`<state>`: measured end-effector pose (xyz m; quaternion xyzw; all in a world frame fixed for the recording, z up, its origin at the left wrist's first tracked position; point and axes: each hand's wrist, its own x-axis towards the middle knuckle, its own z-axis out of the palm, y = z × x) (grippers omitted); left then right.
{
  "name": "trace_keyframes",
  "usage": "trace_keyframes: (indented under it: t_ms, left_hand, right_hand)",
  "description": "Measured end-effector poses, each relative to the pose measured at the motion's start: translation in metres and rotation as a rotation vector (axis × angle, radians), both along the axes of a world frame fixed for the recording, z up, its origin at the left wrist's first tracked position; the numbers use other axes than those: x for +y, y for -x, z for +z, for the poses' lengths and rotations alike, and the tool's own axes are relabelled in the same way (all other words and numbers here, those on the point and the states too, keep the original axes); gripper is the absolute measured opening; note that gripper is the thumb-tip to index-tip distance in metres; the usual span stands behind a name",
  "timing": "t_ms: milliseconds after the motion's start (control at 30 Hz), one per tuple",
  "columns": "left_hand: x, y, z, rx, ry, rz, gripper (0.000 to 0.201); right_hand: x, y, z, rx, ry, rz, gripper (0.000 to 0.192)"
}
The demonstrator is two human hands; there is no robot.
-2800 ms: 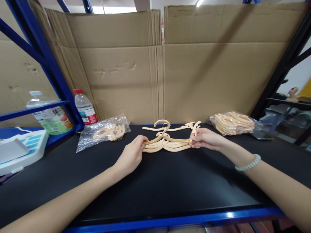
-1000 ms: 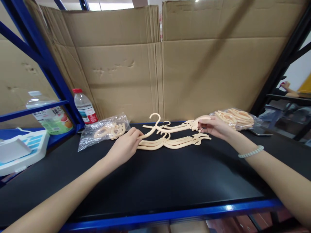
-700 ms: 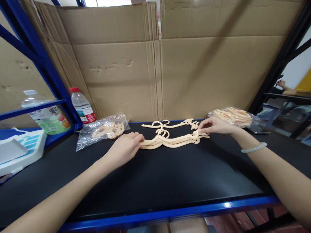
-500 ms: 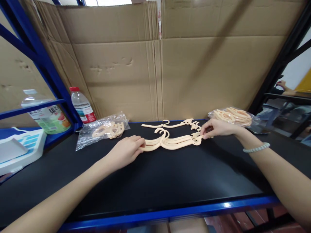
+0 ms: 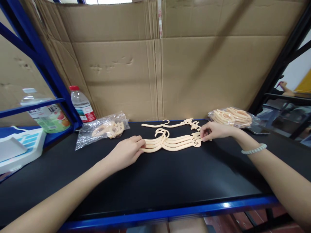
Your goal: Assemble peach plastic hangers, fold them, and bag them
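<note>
The left hand (image 5: 129, 149) and right hand (image 5: 214, 131) grasp opposite ends of overlapping hangers (image 5: 175, 149) on the tabletop (image 5: 155, 184), though how many is hard to tell. A separate hanger (image 5: 155, 126) lies just behind.

The bare left hand (image 5: 129, 149) and the bare right hand (image 5: 215, 131) held opposite ends of overlapping beige, curved plastic hangers (image 5: 175, 149) on a flat black tabletop (image 5: 155, 184) (another beige hanger (image 5: 175, 125) lay behind).
</note>
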<state>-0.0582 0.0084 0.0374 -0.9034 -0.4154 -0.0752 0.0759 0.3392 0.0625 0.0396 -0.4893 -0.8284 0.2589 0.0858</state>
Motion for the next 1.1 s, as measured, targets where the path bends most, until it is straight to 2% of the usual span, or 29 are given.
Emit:
trace_keyframes:
  t_ms: [500, 867, 1100]
  left_hand:
    - [-0.001, -0.004, -0.003, -0.004, -0.041, -0.001, 0.011]
    - [0.007, -0.002, -0.012, -0.064, -0.099, -0.01, 0.014]
    - [0.003, -0.004, -0.009, -0.063, -0.103, 0.0, 0.017]
  right_hand:
    - [0.0, -0.001, -0.001, -0.037, -0.047, -0.066, 0.022]
    - [0.0, -0.003, -0.002, -0.084, -0.11, -0.067, 0.018]
    - [-0.004, 0.001, 0.003, -0.094, -0.109, -0.086, 0.022]
